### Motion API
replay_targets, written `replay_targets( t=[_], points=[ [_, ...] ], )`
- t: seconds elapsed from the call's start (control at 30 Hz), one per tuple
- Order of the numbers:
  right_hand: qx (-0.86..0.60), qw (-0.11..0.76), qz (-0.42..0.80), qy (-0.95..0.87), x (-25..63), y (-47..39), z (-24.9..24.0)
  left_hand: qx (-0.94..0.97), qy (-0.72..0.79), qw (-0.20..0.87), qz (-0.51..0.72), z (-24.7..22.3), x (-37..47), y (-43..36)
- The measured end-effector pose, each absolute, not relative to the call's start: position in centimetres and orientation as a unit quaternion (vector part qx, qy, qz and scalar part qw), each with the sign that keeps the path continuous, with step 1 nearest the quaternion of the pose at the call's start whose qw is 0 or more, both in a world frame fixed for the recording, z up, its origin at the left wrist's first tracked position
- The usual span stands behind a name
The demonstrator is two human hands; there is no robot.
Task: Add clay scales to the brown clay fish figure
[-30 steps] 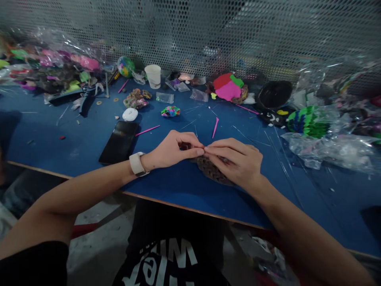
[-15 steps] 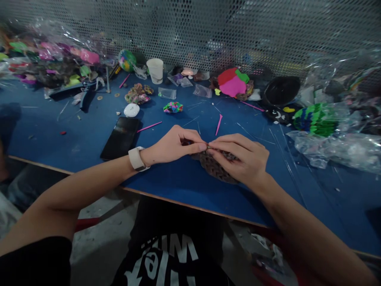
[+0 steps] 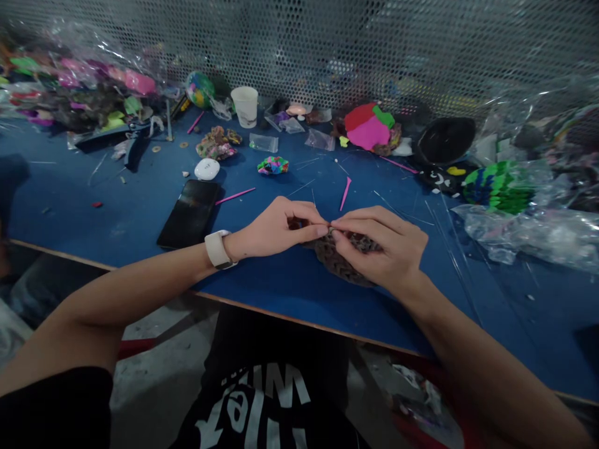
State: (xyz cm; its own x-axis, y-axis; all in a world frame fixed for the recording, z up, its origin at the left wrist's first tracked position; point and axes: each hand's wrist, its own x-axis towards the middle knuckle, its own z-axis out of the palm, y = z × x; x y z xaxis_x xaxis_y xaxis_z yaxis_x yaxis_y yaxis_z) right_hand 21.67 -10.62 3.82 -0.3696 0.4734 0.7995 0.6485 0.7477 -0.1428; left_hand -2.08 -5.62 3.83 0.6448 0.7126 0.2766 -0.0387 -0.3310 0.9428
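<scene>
A brown, braided-looking piece (image 3: 344, 267) lies under and between my hands near the table's front edge. My left hand (image 3: 285, 227) pinches the piece's upper left edge, thumb against fingers. Close beside it, my right hand (image 3: 386, 243) has thumb and fingertips pressed together at the same edge, its palm over the piece. The fingertips of both hands nearly touch; the tiny bit between them is too small to make out. A pink tool (image 3: 345, 193) lies just beyond my hands.
On the blue table (image 3: 262, 280) are a black phone (image 3: 189, 214), a white case (image 3: 206, 169), a paper cup (image 3: 244, 106) and a pink stick (image 3: 235, 195). Colourful clay and plastic bags pile up at left. A black bowl (image 3: 445, 142) and clear plastic (image 3: 524, 234) sit at right.
Both hands have shifted very slightly to the right, their fingertips still together at the brown piece's edge. The view has moved a little.
</scene>
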Motion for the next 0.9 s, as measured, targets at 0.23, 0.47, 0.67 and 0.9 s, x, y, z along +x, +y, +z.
replay_targets(
  t=[0.23,0.47,0.67,0.9],
  points=[
    [-0.349,0.453,-0.133,-0.810,21.5,-10.7,3.8,0.721,0.242,0.526,0.382,3.2,-1.7,-5.9],
    [-0.373,0.480,-0.088,-0.789,21.0,-10.8,3.8,0.753,0.239,0.447,0.419,3.3,-1.8,-6.1],
    [-0.375,0.485,-0.058,-0.788,20.9,-11.1,4.1,0.775,0.192,0.377,0.469,3.1,-2.2,-5.9],
    [-0.363,0.495,-0.053,-0.787,20.7,-11.2,3.9,0.793,0.161,0.254,0.529,2.3,-2.0,-5.8]
  ],
)
